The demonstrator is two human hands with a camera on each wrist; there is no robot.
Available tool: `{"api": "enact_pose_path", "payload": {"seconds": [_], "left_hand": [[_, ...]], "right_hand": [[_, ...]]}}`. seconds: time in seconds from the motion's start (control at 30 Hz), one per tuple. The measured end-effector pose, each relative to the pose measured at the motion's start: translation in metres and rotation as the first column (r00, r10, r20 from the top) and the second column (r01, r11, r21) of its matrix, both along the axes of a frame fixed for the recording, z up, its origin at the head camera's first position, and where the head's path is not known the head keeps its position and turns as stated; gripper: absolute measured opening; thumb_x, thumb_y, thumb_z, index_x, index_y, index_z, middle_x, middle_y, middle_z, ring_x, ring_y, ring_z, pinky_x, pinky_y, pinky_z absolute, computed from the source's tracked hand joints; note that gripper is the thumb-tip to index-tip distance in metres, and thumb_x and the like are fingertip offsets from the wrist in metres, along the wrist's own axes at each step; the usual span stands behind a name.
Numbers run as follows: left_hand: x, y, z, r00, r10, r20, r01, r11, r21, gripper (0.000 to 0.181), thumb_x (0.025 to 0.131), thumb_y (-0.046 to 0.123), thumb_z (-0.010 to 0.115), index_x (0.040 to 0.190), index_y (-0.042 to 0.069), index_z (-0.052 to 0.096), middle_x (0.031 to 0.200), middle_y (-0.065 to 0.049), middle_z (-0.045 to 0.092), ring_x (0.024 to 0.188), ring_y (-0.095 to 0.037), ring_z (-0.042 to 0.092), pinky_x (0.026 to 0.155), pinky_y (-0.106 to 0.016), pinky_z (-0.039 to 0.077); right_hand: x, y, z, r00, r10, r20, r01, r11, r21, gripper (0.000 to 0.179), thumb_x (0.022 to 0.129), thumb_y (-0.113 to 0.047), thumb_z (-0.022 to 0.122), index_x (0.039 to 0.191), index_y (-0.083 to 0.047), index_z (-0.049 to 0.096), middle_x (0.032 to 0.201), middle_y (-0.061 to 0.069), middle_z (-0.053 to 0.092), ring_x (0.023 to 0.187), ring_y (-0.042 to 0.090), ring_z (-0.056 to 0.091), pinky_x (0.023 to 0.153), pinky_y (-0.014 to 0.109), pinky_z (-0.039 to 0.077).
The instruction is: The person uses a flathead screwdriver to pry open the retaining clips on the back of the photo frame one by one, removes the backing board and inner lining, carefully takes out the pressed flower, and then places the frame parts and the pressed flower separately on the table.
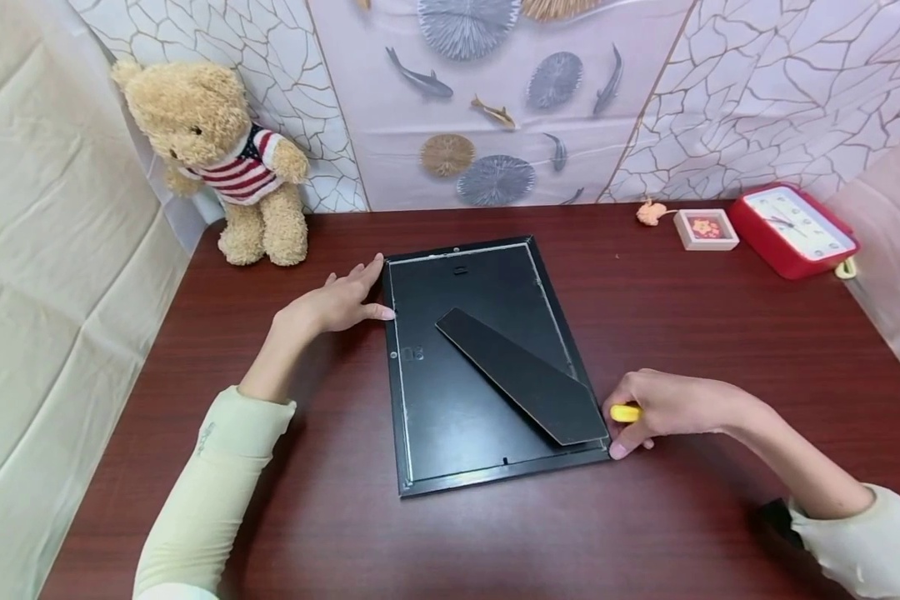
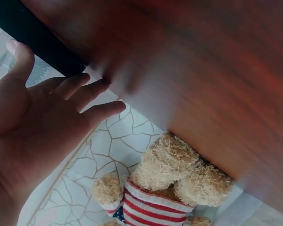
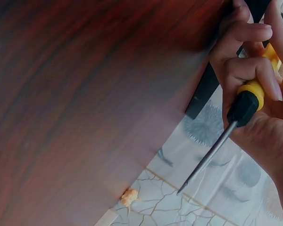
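A black picture frame [image 1: 480, 383] lies back side up on the table, its stand leg [image 1: 525, 375] slanting across the backing toward the lower right corner. My left hand [image 1: 337, 298] touches the frame's upper left edge with fingers extended and thumb on the rim. At the lower right corner my right hand [image 1: 667, 408] has its thumb and a finger against the frame's edge. Curled fingers of that hand also hold a screwdriver [image 3: 245, 106] with a yellow and black handle; its metal shaft points back toward the wrist in the right wrist view.
A teddy bear [image 1: 228, 158] in a striped sweater sits at the back left. Along the back right are a small orange figure [image 1: 651, 213], a white square box [image 1: 707, 230] and a red clock [image 1: 793, 231]. The dark wooden table [image 1: 330, 525] meets a patterned backdrop.
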State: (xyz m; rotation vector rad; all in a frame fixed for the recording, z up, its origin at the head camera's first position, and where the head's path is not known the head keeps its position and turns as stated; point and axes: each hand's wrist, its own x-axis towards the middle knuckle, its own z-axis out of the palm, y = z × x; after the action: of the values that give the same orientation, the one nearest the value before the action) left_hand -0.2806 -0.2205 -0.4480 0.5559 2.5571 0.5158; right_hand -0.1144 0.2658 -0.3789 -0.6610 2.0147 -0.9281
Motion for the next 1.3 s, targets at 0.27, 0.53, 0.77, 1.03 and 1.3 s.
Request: {"api": "enact_pose_path", "payload": {"seconds": [0.27, 0.53, 0.77, 1.03, 1.3], "left_hand": [[-0.024, -0.012, -0.022, 0.999, -0.008, -0.050, 0.013, 0.995, 0.095, 0.110, 0.099, 0.076, 0.061, 0.179, 0.028, 0.003, 0.186, -0.007, 0.009, 0.172, -0.031, 0.006, 0.135, -0.068, 0.003], [-0.017, -0.015, -0.016, 0.995, -0.094, 0.012, 0.092, 0.988, 0.120, 0.116, 0.097, 0.082, 0.058, 0.178, 0.026, -0.004, 0.186, -0.005, -0.007, 0.172, -0.026, -0.002, 0.133, -0.072, -0.001], [0.044, 0.020, 0.065, 0.982, -0.134, 0.136, 0.117, 0.985, 0.131, 0.126, 0.100, 0.055, 0.077, 0.174, 0.001, -0.009, 0.182, -0.021, -0.019, 0.171, -0.040, -0.004, 0.133, -0.072, 0.001], [0.043, 0.025, 0.061, 0.981, -0.132, 0.139, 0.114, 0.985, 0.128, 0.136, 0.094, 0.050, 0.087, 0.174, 0.001, -0.012, 0.182, -0.019, -0.021, 0.171, -0.037, -0.010, 0.131, -0.073, -0.004], [0.048, 0.034, 0.077, 0.979, -0.108, 0.175, 0.096, 0.993, 0.075, 0.127, 0.099, 0.038, 0.083, 0.173, -0.001, -0.013, 0.182, -0.020, -0.020, 0.171, -0.036, -0.013, 0.133, -0.071, -0.003]], "right_hand": [[0.003, -0.006, -0.001, 0.992, 0.121, -0.039, -0.123, 0.991, -0.046, 0.018, 0.094, -0.020, 0.087, 0.083, -0.015, 0.073, 0.067, -0.007, 0.060, 0.060, 0.002, 0.057, 0.058, 0.021, 0.048], [-0.009, 0.023, 0.020, 0.996, 0.091, 0.002, -0.085, 0.946, -0.312, 0.021, 0.109, 0.002, 0.060, 0.125, -0.002, 0.073, 0.104, 0.010, 0.068, 0.074, 0.028, 0.063, 0.063, 0.033, 0.055], [-0.011, 0.026, 0.061, 0.885, -0.373, -0.280, 0.186, 0.833, -0.521, 0.030, 0.106, 0.015, 0.052, 0.127, 0.006, 0.072, 0.125, 0.011, 0.067, 0.112, 0.023, 0.064, 0.087, 0.027, 0.054], [-0.013, -0.004, 0.079, 0.737, -0.596, -0.318, 0.297, 0.709, -0.640, 0.027, 0.105, 0.010, 0.058, 0.123, 0.006, 0.077, 0.126, 0.008, 0.073, 0.106, 0.018, 0.063, 0.081, 0.020, 0.055], [-0.028, -0.025, 0.057, 0.817, -0.576, 0.039, 0.360, 0.456, -0.814, 0.026, 0.106, 0.015, 0.053, 0.119, 0.009, 0.075, 0.116, 0.013, 0.071, 0.079, 0.019, 0.065, 0.069, 0.024, 0.057]]}}
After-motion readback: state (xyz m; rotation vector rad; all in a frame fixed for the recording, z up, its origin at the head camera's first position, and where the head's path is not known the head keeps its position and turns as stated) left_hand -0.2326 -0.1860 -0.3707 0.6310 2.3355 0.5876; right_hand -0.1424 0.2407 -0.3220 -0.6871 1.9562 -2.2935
